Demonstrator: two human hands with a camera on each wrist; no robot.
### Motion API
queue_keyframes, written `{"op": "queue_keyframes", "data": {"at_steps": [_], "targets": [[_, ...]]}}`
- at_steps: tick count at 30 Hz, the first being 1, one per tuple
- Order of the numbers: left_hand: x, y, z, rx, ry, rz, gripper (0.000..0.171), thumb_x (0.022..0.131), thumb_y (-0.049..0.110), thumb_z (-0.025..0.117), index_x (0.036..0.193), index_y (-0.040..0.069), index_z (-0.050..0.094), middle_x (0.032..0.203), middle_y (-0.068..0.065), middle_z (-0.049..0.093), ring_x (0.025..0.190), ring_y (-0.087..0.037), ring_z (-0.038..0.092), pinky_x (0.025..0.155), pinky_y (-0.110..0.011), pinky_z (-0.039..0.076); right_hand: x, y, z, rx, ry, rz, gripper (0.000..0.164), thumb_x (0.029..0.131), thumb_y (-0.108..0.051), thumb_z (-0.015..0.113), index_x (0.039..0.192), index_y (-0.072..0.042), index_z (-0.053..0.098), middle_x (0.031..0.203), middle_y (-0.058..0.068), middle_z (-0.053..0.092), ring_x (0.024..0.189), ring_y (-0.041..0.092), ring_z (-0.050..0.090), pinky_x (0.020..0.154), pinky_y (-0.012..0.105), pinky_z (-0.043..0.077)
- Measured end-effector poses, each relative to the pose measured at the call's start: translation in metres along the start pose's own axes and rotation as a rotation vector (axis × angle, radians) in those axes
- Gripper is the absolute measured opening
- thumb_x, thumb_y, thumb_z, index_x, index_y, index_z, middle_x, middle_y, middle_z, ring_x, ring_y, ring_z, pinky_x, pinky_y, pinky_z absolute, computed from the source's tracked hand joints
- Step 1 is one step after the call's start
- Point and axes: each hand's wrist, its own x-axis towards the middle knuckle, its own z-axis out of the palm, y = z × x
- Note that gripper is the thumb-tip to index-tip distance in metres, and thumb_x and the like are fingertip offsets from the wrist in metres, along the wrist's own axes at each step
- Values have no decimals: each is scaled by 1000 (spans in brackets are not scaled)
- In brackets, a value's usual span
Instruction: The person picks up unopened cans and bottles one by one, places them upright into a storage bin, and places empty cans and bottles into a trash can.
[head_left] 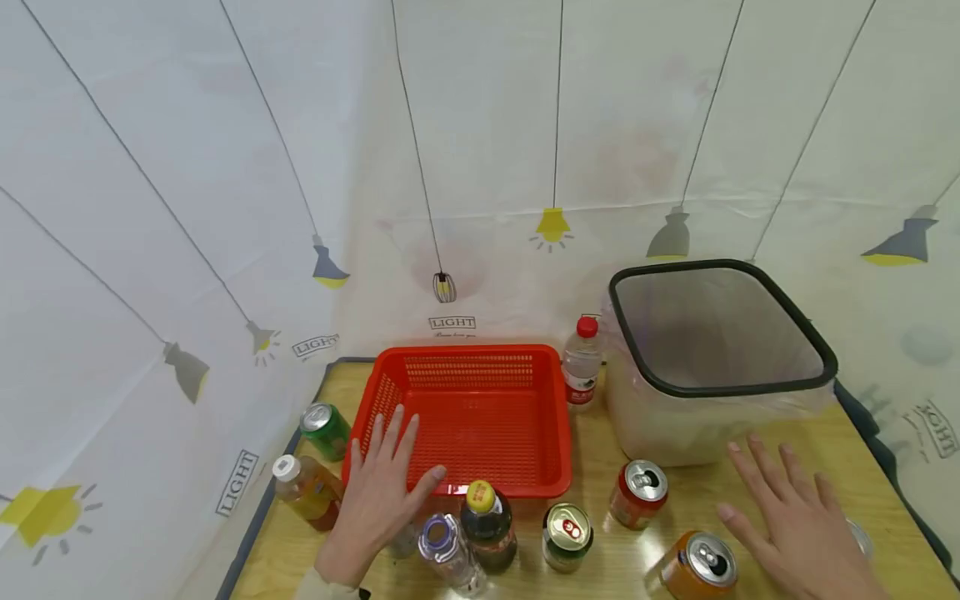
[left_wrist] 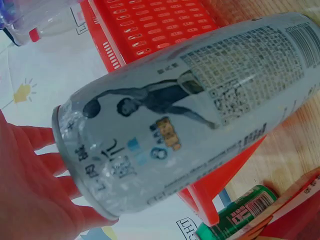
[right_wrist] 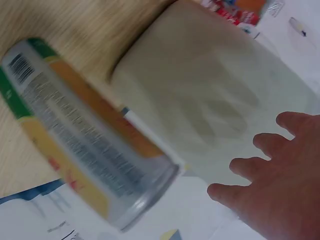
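My left hand (head_left: 381, 492) is spread with straight fingers over the front left corner of a red plastic basket (head_left: 480, 492). In the left wrist view a white printed can (left_wrist: 165, 120) stands close by, apparently not held. Several drinks surround this hand: a bottle with a white cap (head_left: 309, 490), a green can (head_left: 326, 431), a clear bottle with a purple rim (head_left: 452, 554) and a dark bottle with a yellow cap (head_left: 489, 527). My right hand (head_left: 806, 521) hovers, fingers apart, beside an orange can (head_left: 693, 567). The right wrist view shows a yellow-and-green can (right_wrist: 90, 135) near it.
A lined bin with a black rim (head_left: 750, 390) stands at the back right. Between basket and bin is a clear bottle with a red cap (head_left: 582, 367). A red can (head_left: 639, 493) and a dark green can (head_left: 567, 537) stand on the wooden table (head_left: 600, 450).
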Motion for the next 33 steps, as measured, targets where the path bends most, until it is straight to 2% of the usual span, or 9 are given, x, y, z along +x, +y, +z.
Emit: {"op": "queue_keyframes", "data": {"at_steps": [6,10,15,18,22,25,30,31,33], "targets": [[-2,-1,-2,-8,20,-5,91,98,69,51,162,8,33,170,-17,21,154,-46,18,117,-74,16,0,-19,-2,70,31,-72,79,106,-46,54,168,-22,12,173,16,7,154,52,5,114,78,-3],[-3,-5,-4,-25,29,-17,90,98,68,52,162,7,33,169,-19,23,154,-47,19,117,-74,16,2,-41,-2,135,34,-101,80,105,-44,56,168,-20,13,174,11,4,157,44,1,117,73,-4],[-4,-10,-5,-45,36,-30,86,100,65,53,162,8,35,169,-19,25,153,-48,20,115,-75,19,11,-81,-5,187,30,-111,86,102,-48,61,167,-13,19,173,13,14,156,45,12,118,71,14],[-5,-12,-4,-52,37,-36,85,100,64,53,161,8,36,169,-19,24,153,-49,20,115,-75,19,20,-106,-5,206,-15,-96,87,101,-56,58,167,-14,19,172,13,17,154,47,17,122,65,14],[-7,-14,-3,-49,43,-42,85,100,64,53,161,8,37,169,-19,24,152,-50,22,114,-76,21,32,-131,3,224,-15,-105,87,101,-62,54,165,-11,25,171,13,22,154,45,20,123,61,18],[-9,-15,-3,-47,49,-40,84,100,64,54,160,7,38,168,-20,26,151,-50,24,113,-77,22,45,-146,14,246,37,-126,79,102,-53,59,159,-2,37,166,17,32,151,44,30,116,64,32],[-11,-16,-1,-50,59,-43,82,100,62,56,159,7,41,168,-19,27,151,-51,25,112,-77,24,74,-170,31,287,122,-162,60,102,-29,66,146,9,50,151,28,50,139,44,49,108,60,44],[-12,-15,-1,-54,59,-44,81,100,61,56,159,7,41,167,-20,28,151,-51,25,112,-77,24,80,-173,35,277,142,-165,58,102,-26,67,144,11,52,147,29,54,134,43,54,106,58,47],[-13,-14,-1,-59,58,-45,81,100,62,55,159,7,41,168,-20,27,151,-51,25,112,-77,24,91,-177,43,241,187,-172,55,98,-20,71,139,13,54,128,29,65,113,41,67,90,54,57]]}}
